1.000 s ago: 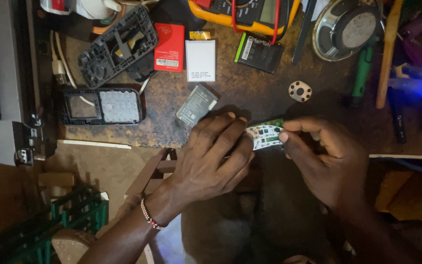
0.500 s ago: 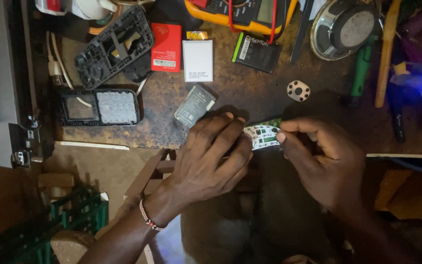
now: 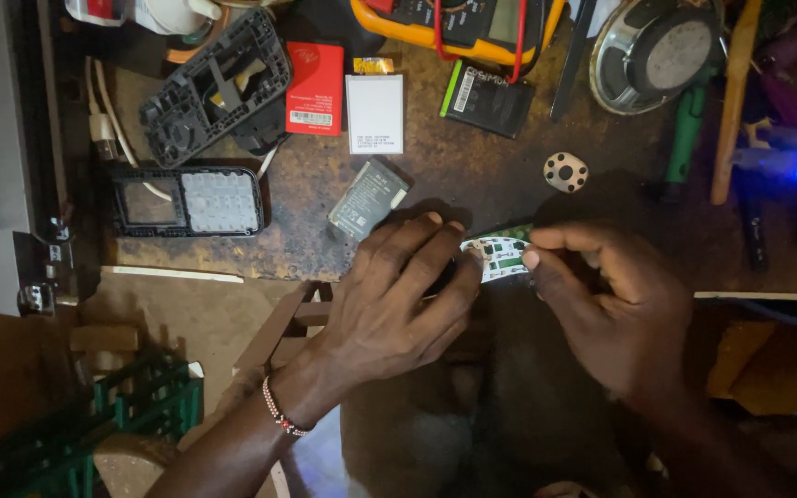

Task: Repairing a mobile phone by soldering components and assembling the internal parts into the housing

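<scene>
Two hands are closed on one small circuit board [image 3: 498, 254], which is held just above the near edge of the bench [image 3: 472, 175], between the person and the clutter of phone parts. The left hand [image 3: 398, 295] lies palm down, its fingertips pressed against the board's left end; whether a thumb is set beneath cannot be told, since it is hidden. The right hand [image 3: 601, 304] has thumb and forefinger pinched on the board's right end, the other fingers curled away.

For this step to be done well, the board should be gripped by its edges only, so that the white keypad face and the green margin are kept free of finger pressure. It is judged that bending is the main risk: a board this thin would be strained if the two hands were twisted against each other, so force is best kept light and even. The board should be held over the bench rather than past its edge, so that a slip is caught by the surface.

A grey battery [image 3: 368, 199] lies just beyond the left knuckles, a keypad frame [image 3: 186, 201] well to the left, and a spotted disc [image 3: 565, 171] behind the right hand.
</scene>
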